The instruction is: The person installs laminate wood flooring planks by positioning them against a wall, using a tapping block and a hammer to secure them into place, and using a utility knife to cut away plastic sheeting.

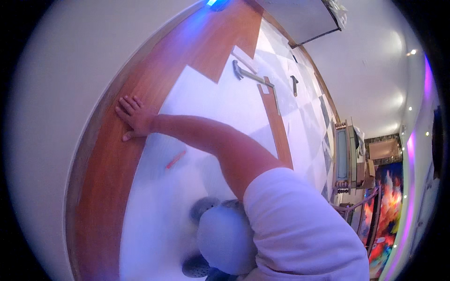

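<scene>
My right hand (135, 115) lies palm down with fingers spread on a reddish-brown wood-look floor plank (112, 164) beside the wall. Nothing is held in it. The bare right forearm reaches across the picture from a white sleeve. Below the hand, a thin red tool or marker (176, 160), its kind unclear, lies on the white underlay (154, 206). Farther off, a claw hammer (246, 72) rests on the pale surface near the stepped edge of the laid planks (211, 51). My left hand is out of sight.
A narrow cut plank strip (276, 126) lies past the forearm, near a pale block (244, 59). A second, dark-headed hammer (294, 85) is on the checkered tiles (307, 112). My knee (225, 239) and dark shoes (197, 266) are at the bottom. Furniture (347, 154) stands at the right.
</scene>
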A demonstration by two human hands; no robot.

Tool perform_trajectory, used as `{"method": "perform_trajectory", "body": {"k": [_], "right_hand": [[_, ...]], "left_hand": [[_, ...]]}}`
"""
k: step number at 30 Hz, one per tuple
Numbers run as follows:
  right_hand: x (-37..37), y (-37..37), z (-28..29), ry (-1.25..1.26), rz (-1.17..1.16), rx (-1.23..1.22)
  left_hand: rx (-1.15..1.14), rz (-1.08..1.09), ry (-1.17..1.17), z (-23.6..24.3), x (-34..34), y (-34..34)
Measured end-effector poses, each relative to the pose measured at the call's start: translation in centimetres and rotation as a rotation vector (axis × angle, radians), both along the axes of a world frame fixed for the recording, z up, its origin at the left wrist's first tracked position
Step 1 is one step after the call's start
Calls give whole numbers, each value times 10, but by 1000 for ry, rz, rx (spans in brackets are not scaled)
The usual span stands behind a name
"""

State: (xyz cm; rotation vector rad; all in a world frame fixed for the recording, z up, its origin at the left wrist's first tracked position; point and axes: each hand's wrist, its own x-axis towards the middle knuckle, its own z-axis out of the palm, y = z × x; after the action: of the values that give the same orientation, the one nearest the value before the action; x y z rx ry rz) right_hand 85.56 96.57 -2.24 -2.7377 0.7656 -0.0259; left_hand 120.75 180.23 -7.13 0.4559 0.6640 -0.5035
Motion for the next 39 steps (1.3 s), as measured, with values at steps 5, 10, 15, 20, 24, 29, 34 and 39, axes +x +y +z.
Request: {"method": "perform_trajectory", "body": {"k": [5,10,15,20,24,29,34,39], "right_hand": [[7,8,0,4,6,-36],[-3,30,9,32,-47,-67],[-9,52,19,42,13,-104],[-43,68,16,6,128,-76],[-54,80,11,-40,199,-22],[-91,87,-13,27,238,-186],[-66,92,-9,-20,248,-208],[-53,96,5,-155,187,125]], "left_hand": [[116,-15,155,-26,0,-18],[131,-128,193,-36,7,-18],[64,-203,255,-42,11,14],[-153,-72,364,-40,-18,-27],[18,-43,264,-55,-6,-28],[523,-104,98,35,-64,-155],[456,-320,-244,-37,-18,-24],[1948,-991,-1108,-19,-38,6]]}}
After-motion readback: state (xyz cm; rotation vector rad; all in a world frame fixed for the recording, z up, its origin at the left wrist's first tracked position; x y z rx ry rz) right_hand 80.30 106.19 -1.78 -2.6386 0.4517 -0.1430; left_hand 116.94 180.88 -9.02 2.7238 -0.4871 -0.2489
